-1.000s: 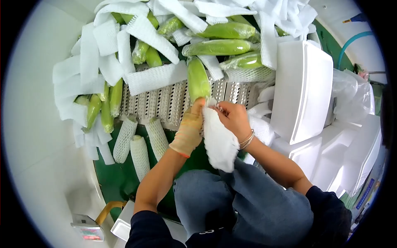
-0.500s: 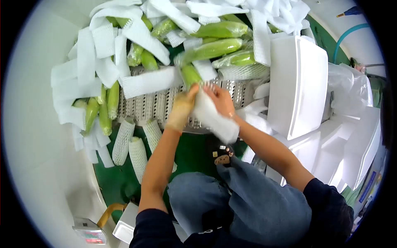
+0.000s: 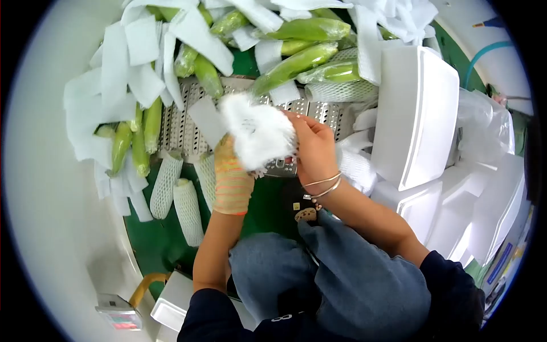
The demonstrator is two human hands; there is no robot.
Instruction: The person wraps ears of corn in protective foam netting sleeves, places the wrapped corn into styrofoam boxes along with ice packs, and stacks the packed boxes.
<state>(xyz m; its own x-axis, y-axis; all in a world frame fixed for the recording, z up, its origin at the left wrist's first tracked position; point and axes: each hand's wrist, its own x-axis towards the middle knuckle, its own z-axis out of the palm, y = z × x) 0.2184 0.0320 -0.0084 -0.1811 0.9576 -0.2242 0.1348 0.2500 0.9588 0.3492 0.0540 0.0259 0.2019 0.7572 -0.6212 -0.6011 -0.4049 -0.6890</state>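
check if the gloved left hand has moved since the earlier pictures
Yes, the gloved left hand has moved to the picture's left, farther from the upright white box.

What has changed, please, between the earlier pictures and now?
The white foam sleeve, which hung below both hands, is now up between the left hand and right hand. The green vegetable gripped before no longer shows. The netted vegetables and white box stayed put.

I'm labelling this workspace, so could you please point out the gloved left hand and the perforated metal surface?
Gloved left hand [image 3: 232, 174]: head view, back of the glove.
Perforated metal surface [image 3: 183, 131]: head view, bare part near its left end.
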